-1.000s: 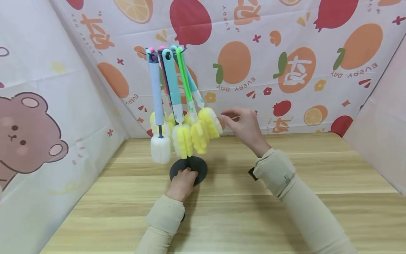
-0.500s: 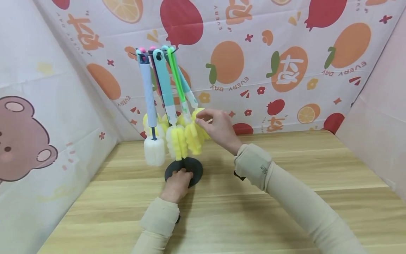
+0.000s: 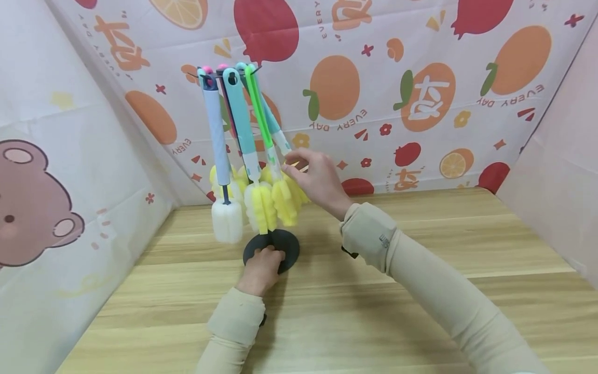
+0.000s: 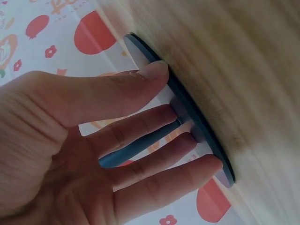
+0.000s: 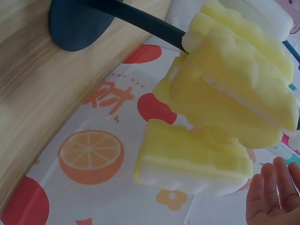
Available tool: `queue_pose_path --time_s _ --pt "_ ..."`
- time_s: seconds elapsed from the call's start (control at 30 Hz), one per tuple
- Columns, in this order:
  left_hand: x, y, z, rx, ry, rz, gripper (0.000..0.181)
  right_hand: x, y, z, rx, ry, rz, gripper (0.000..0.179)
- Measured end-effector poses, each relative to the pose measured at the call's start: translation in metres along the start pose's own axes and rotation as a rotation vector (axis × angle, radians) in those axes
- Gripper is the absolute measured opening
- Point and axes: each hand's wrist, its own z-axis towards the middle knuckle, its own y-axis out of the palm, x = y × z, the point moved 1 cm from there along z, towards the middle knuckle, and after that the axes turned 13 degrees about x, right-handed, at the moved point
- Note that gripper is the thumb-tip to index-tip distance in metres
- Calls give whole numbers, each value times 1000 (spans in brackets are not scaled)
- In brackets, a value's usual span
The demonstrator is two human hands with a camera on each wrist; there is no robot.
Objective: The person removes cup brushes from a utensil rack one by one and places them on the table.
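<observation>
A dark stand (image 3: 291,249) has a round base and holds several hanging sponge brushes in the head view. My left hand (image 3: 261,267) rests on the base; in the left wrist view its straight fingers (image 4: 168,180) and thumb touch the disc around the post (image 4: 140,145). At the right side, my right hand (image 3: 322,179) is at the neck of a teal-handled sponge brush (image 3: 272,117), partly covering its yellow head. The right wrist view has the extended fingers (image 5: 269,190) beside that brush's yellow-and-white sponge (image 5: 194,159); the thumb is out of sight.
Close by hang a green-handled brush (image 3: 258,106), another teal brush (image 3: 242,119) and a pale blue one with a white sponge (image 3: 227,221). Fruit-printed cloth (image 3: 378,124) backs the wooden table (image 3: 397,311), with a bear-printed cloth (image 3: 32,208) at the left.
My right hand has moved left, from beside the rightmost yellow sponge to the brush's neck, then slightly up. The left hand stays on the base. The head view has shifted a little.
</observation>
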Motion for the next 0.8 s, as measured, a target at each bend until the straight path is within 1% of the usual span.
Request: queue_pose_path --time_s 0.17,0.37,0.43,0.5,0.67,0.8 --pt "0 -2 0 5 11 3 23 -3 5 5 -27 37 21 31" --pt "0 0 0 9 17 -5 21 -6 11 8 -88 75 24 48" --pt "0 1 0 6 19 -10 20 -6 14 8 -100 85 27 49" --pt "0 1 -1 3 21 -13 19 -7 16 8 -102 80 30 43" --pt "1 0 -2 17 23 1 19 -6 21 9 -101 44 51 22" --pt "2 -1 -1 11 16 5 21 -5 23 9 -93 43 68 16"
